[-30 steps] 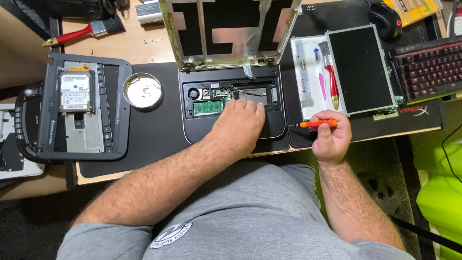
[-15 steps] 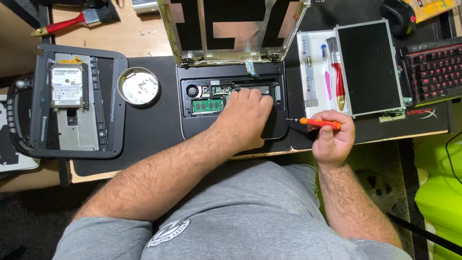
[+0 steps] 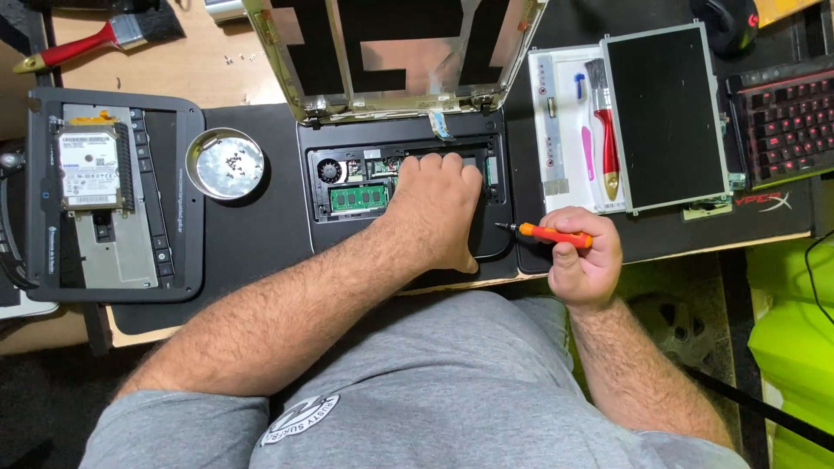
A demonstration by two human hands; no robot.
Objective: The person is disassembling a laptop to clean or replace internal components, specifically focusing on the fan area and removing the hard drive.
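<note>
Left hand (image 3: 439,204) lies flat, fingers together, pressing on the open laptop base (image 3: 404,187) at mid-bench; it grips nothing. Right hand (image 3: 582,260) is closed around an orange screwdriver (image 3: 547,234), tip pointing left just beside the base's right edge. We judge the base light but fragile: bare circuit boards, a green memory stick (image 3: 358,198), thin ribbon cables. Best held by its outer plastic rim, never the internals.
</note>
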